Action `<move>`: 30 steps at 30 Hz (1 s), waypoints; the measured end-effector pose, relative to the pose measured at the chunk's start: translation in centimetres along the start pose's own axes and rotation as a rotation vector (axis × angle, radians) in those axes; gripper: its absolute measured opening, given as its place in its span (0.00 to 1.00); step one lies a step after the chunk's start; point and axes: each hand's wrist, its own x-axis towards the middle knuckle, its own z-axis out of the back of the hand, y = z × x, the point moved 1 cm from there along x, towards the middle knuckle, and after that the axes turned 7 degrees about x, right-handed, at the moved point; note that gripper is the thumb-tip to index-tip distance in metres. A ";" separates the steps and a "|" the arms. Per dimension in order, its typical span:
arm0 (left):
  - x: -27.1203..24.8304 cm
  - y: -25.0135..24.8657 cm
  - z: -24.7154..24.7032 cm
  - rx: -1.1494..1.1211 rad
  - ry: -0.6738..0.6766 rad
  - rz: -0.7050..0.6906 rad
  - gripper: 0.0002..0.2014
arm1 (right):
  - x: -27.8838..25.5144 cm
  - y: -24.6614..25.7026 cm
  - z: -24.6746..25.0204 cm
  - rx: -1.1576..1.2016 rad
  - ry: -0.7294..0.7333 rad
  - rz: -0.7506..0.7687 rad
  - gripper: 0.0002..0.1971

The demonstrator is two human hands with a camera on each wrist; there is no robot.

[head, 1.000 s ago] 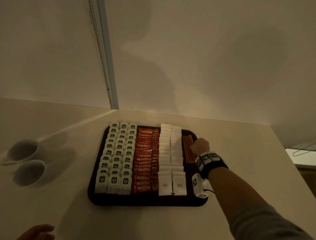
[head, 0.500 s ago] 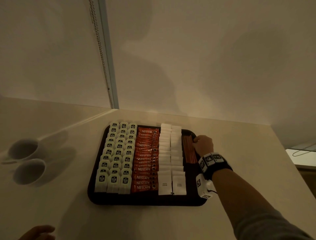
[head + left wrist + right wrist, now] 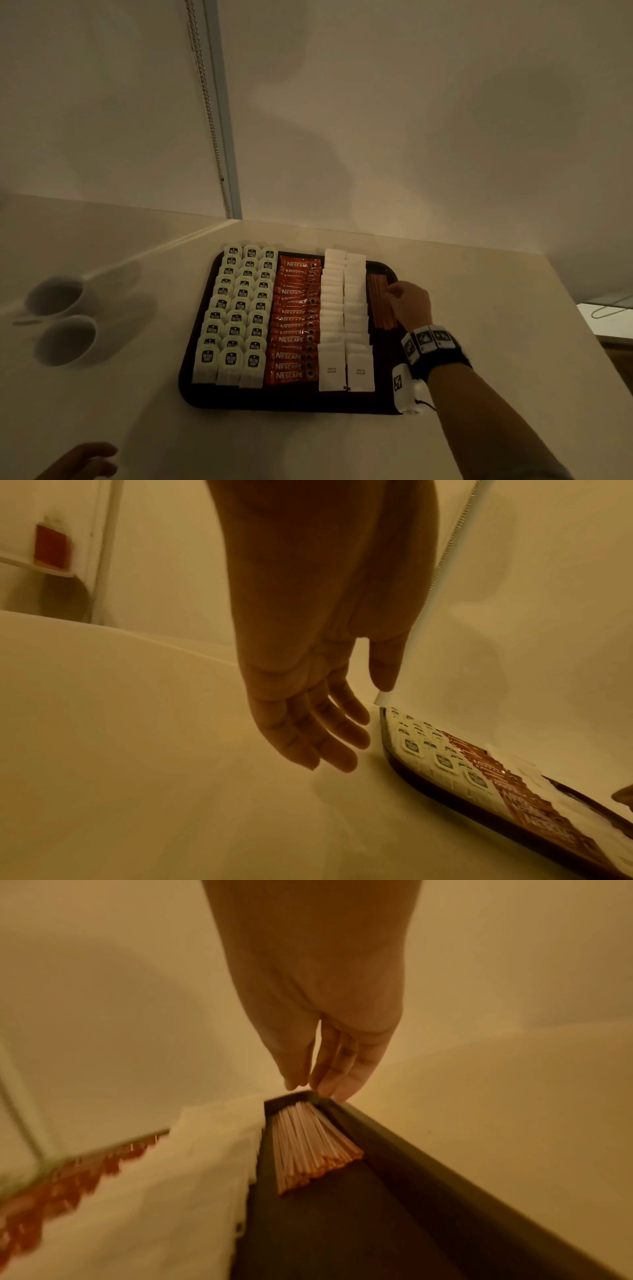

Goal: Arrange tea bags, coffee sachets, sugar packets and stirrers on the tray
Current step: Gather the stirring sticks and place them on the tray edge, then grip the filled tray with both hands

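A dark tray (image 3: pixel 291 404) lies on the pale table. From left to right it holds rows of tea bags (image 3: pixel 239 315), orange coffee sachets (image 3: pixel 296 318), white sugar packets (image 3: pixel 344 308) and a bundle of thin orange stirrers (image 3: pixel 378 301). My right hand (image 3: pixel 394 294) hovers at the right side of the stirrers (image 3: pixel 308 1145). Its fingers are straight and close together over the tray's far right corner (image 3: pixel 445 1172), and they hold nothing. My left hand (image 3: pixel 329 750) hangs relaxed and empty above the table, left of the tray (image 3: pixel 479 813), at the near edge (image 3: pixel 85 459).
Two white cups (image 3: pixel 54 294) (image 3: pixel 66 339) stand on the table to the left of the tray. A wall rises just behind the tray, with a bead chain (image 3: pixel 212 120) hanging beside a vertical frame. The table's right edge runs close to my right arm.
My right hand has shifted slightly right and back towards me along the stirrers. The left hand and the packets on the tray stay where they were.
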 end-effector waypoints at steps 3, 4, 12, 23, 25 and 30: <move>-1.2 -3.4 -1.6 0.061 0.083 -0.011 0.05 | -2.1 -1.5 1.3 0.108 -0.077 -0.048 0.10; -1.6 -4.9 -2.1 0.059 0.079 -0.029 0.04 | -3.2 -2.2 1.5 0.101 -0.068 -0.066 0.10; 2.5 -8.4 -6.2 0.185 -0.061 -0.227 0.21 | -12.3 -6.3 0.9 0.138 -0.003 -0.243 0.18; 3.4 -8.7 -7.9 0.130 -0.048 -0.321 0.25 | -15.5 -6.7 -0.2 0.232 -0.085 -0.178 0.18; 4.3 -7.8 -7.9 0.110 -0.044 -0.326 0.26 | -15.7 -6.7 -0.3 0.229 -0.091 -0.175 0.18; 4.4 -6.1 -7.9 0.065 -0.022 -0.314 0.26 | -16.6 -6.9 -0.1 0.205 -0.091 -0.164 0.18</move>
